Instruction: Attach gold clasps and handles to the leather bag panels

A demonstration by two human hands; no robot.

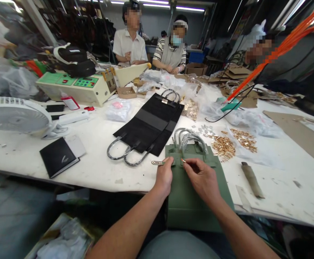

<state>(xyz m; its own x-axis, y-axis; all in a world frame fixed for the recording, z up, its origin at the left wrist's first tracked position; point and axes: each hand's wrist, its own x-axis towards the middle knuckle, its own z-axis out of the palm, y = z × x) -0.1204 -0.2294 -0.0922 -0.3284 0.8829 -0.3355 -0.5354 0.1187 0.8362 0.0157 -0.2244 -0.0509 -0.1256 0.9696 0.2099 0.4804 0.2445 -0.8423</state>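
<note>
A green bag panel point(189, 201) with clear loop handles point(189, 138) lies at the near edge of the white table point(97, 165), hanging partly over my lap. My left hand point(164, 176) rests on its top edge, fingers closed on a small metal tool point(157, 163) that sticks out to the left. My right hand point(204, 178) pinches a tiny gold piece point(183, 160) at the middle of the panel's top edge. The two hands are almost touching.
Black bag panels point(148, 124) with handles lie just beyond. Piles of gold hardware point(224, 145) sit to the right, a black notebook point(58, 156) and a white fan point(14, 115) to the left. Three people sit at the far side. A green-topped machine point(76, 86) stands back left.
</note>
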